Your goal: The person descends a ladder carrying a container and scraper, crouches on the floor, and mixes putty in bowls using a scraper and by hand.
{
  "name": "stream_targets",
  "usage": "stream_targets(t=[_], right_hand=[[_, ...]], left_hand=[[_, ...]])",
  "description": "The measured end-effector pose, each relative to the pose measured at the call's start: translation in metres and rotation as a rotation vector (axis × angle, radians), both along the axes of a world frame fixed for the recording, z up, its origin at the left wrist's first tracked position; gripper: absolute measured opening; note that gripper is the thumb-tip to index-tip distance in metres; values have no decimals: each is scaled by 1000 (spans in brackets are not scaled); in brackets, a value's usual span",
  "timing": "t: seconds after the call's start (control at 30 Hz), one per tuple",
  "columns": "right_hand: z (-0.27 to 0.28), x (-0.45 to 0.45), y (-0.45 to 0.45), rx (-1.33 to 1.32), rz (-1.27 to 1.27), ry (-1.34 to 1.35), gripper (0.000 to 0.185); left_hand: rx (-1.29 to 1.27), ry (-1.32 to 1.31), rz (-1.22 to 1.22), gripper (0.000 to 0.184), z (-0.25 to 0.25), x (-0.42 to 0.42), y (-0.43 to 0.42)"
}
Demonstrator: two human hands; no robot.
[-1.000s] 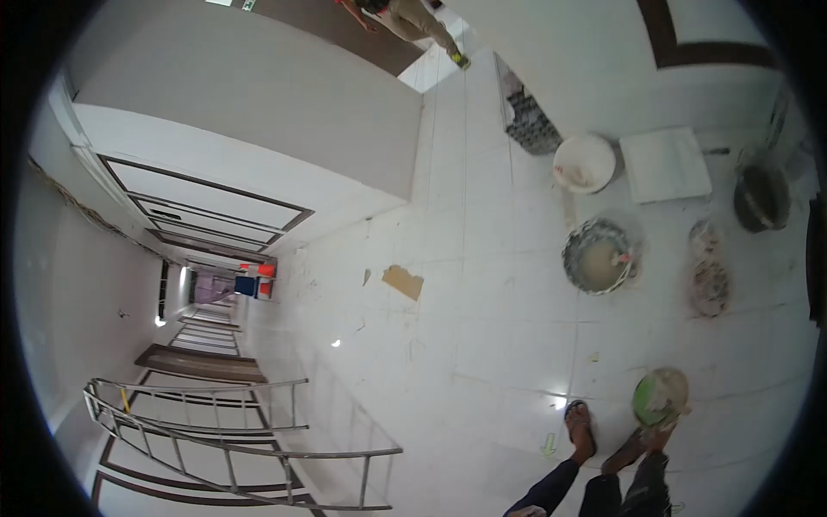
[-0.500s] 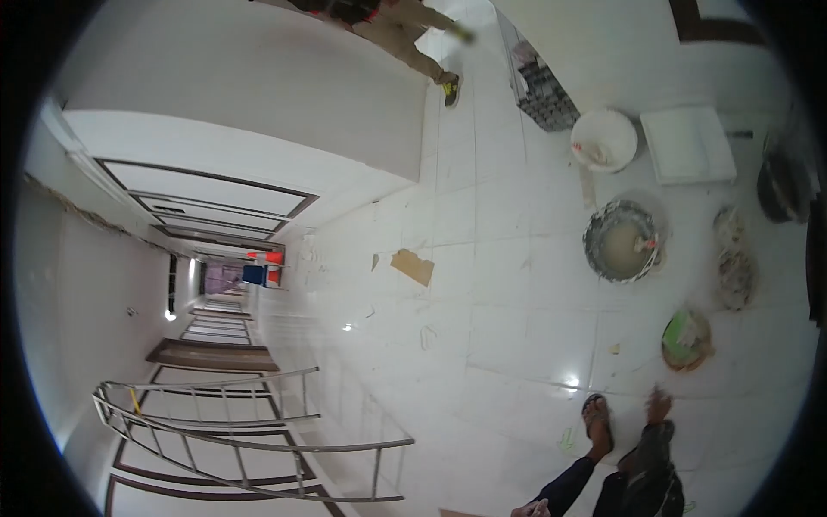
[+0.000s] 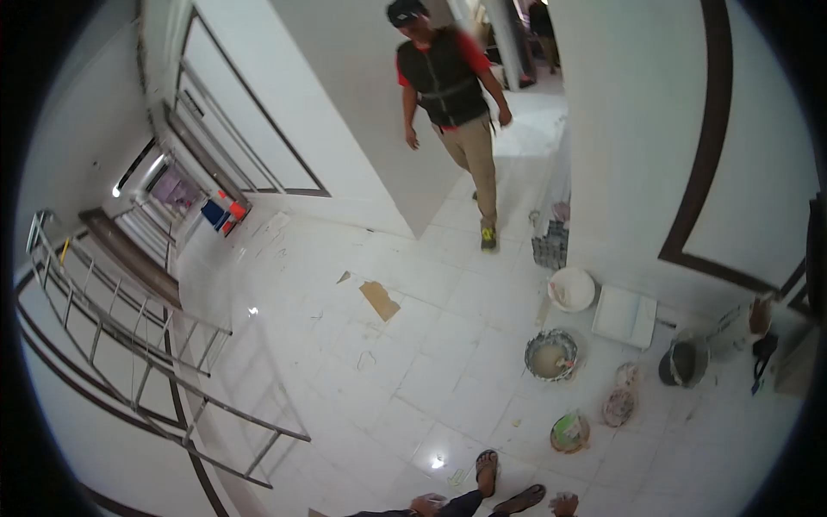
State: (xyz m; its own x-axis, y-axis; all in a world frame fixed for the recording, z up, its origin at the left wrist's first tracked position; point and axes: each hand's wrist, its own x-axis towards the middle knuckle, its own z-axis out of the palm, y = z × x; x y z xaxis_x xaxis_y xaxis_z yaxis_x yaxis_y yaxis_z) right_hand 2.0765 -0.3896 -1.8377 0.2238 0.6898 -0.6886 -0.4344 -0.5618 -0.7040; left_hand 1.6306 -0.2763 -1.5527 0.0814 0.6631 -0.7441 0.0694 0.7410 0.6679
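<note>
At the bottom edge, my left hand point(image 3: 424, 505) is beside my dark trouser leg, its fingers curled around something pale and too small to name. My right hand point(image 3: 564, 505) hangs just right of my sandalled foot point(image 3: 522, 500), fingers apart and holding nothing I can see. Nearest it on the tiles is a round tub point(image 3: 570, 432) with a green patch inside. Beyond that stands a grey-crusted bucket point(image 3: 551, 355) of murky liquid. Two roundish, dirty containers point(image 3: 618, 407) sit right of the green-patched tub.
A person point(image 3: 448, 95) in a dark vest walks near the wall corner. A metal ladder point(image 3: 146, 366) leans at left. Along the right wall are a white bucket point(image 3: 572, 289), a white tray point(image 3: 624, 316) and a dark pail point(image 3: 685, 360). Torn cardboard point(image 3: 379, 301) lies on the floor.
My view has tilted up and rotated, so the floor things appear lower and further left. The walking person now shows almost whole. My right hand has dropped towards the bottom edge.
</note>
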Motion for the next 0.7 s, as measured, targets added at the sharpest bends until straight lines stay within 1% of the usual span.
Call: stream_targets(t=[0.03, 0.07, 0.1, 0.13, 0.2, 0.23, 0.27, 0.3, 0.33, 0.37, 0.4, 0.43, 0.47, 0.5, 0.53, 0.57, 0.6, 0.63, 0.7], right_hand=[[18, 15, -19, 103, 203, -16, 65], [46, 28, -16, -157, 30, -48, 64], [85, 32, -8, -187, 4, -47, 62], [109, 39, -9, -181, -9, -45, 61], [138, 48, -5, -119, -14, -15, 59], [150, 46, -4, -54, -14, 10, 58], [151, 44, -3, 53, 0, 58, 57], [152, 38, -4, 312, 74, 61, 56], [166, 19, 10, 246, -159, 508, 64], [188, -1, 25, 129, -455, 913, 73], [213, -18, 39, 203, -230, 666, 69], [251, -37, 56, 266, -33, 399, 66], [329, -72, 76, 192, -55, 380, 60], [412, -107, 97, 119, -77, 364, 56], [447, -126, 109, 138, -126, 502, 59], [483, -145, 121, 149, -174, 639, 63], [505, -152, 127, 158, -194, 634, 63], [523, -159, 131, 273, -222, 675, 63], [553, -175, 130, 501, -279, 748, 65]], left_hand=[[131, 175, -96, 26, 17, -6, 4], [257, 355, -183, 24, 35, -11, 5], [372, 541, -263, 23, 52, -16, 0], [286, 553, -188, 22, 66, -22, -3], [139, 526, -45, 21, 85, -23, 5], [74, 491, 8, 22, 89, -24, 8], [77, 474, 14, 22, 101, -17, 10], [303, 584, -122, 21, 113, -7, 16], [536, 688, -263, 20, 122, 7, 21], [617, 627, -214, 19, 119, 25, 29], [985, 779, -482, 19, 118, 43, 36], [904, 586, -398, 22, 173, 81, 42], [1001, 434, -427, 28, 191, 105, 49], [1026, 312, -423, 32, 210, 129, 54], [1049, 191, -422, 37, 222, 150, 58], [715, -232, -306, 43, 223, 167, 62], [345, -623, -186, 50, 223, 177, 62], [337, -631, -206, 50, 228, 183, 58], [94, -910, -8, 53, 247, 180, 46]])
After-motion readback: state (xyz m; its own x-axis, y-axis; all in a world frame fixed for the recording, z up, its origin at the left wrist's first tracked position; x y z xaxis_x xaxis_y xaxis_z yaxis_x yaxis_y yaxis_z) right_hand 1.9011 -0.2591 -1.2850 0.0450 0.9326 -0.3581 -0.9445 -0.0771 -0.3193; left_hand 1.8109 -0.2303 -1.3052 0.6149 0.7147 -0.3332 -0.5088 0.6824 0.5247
